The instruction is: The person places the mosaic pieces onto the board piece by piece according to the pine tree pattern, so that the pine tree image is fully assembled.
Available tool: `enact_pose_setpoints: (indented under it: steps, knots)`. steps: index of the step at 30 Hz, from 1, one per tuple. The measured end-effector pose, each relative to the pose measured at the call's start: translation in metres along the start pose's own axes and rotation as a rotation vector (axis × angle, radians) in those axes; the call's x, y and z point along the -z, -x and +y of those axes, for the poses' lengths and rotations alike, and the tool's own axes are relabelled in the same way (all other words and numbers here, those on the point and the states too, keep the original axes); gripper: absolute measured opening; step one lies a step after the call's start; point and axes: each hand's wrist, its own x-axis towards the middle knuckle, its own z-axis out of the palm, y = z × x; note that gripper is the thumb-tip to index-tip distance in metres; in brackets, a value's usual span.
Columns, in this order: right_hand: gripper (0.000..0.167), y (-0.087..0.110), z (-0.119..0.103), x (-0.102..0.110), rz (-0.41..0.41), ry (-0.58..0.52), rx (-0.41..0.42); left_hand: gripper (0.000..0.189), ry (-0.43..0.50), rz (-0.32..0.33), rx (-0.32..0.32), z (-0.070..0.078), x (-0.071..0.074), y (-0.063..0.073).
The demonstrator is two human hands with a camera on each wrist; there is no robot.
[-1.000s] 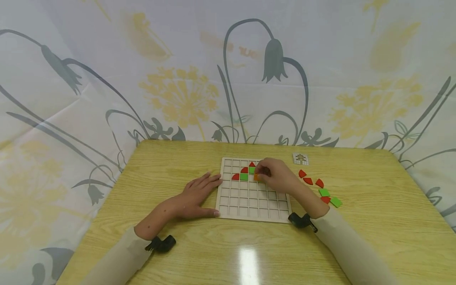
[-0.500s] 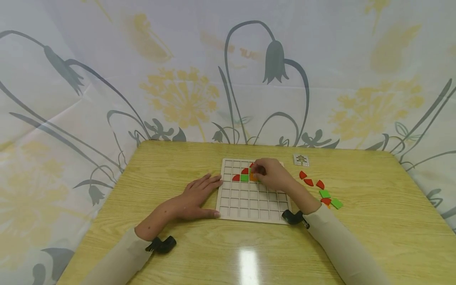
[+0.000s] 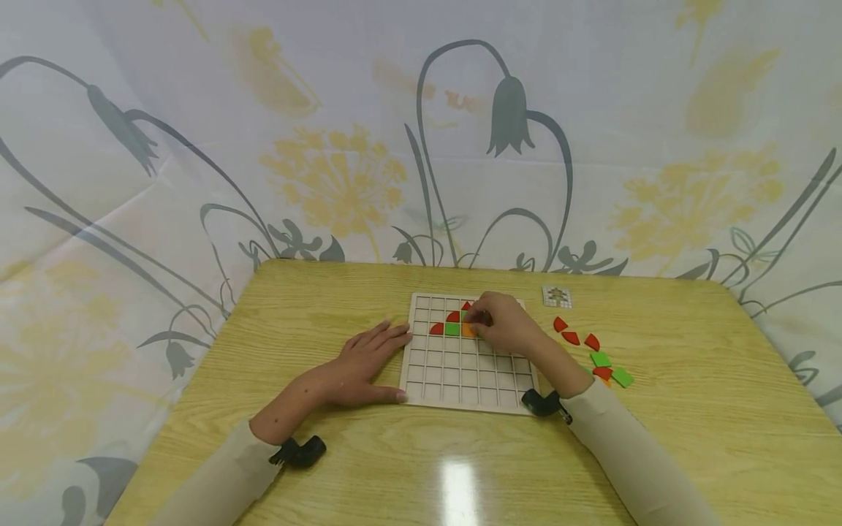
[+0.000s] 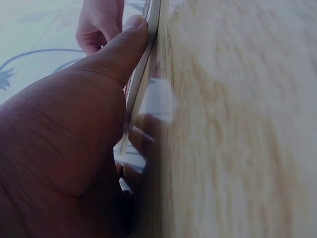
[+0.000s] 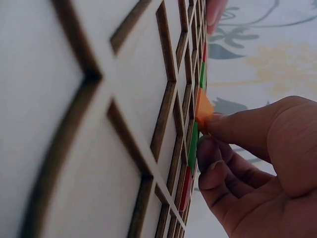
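Note:
A pale wooden grid board (image 3: 460,403) lies on the table. My left hand (image 3: 362,367) rests flat on the table at the board's left side, fingers straight; the thumb and fingertips touch its edge. Over the board, my right hand (image 3: 509,325) pinches an orange tile (image 5: 203,110) between thumb and index finger. The tile stands slightly tilted at a cell, beside a green square tile (image 3: 452,329). Red quarter-round tiles (image 3: 437,329) and a red triangle tile (image 3: 467,305) sit in nearby cells. My right hand hides part of the board's upper right.
Loose red pieces (image 3: 593,342) and green squares (image 3: 621,377) lie on the table right of the board, several in all, with a bit of orange under one. A small pattern card (image 3: 557,296) lies behind them. A flowered cloth (image 3: 342,175) hangs beyond the table's far edge.
My right hand has shifted slightly left with the orange tile, which now lies over the cell beside the green square. The left hand stays in place.

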Motion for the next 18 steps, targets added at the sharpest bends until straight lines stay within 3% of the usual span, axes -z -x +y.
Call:
enact_pose_setpoints:
  steps: [18]
  knots:
    - [0.009,0.010,0.004,0.007,0.027,0.048,0.031,0.100,-0.009,-0.004,0.000,-0.002,0.000,-0.001]
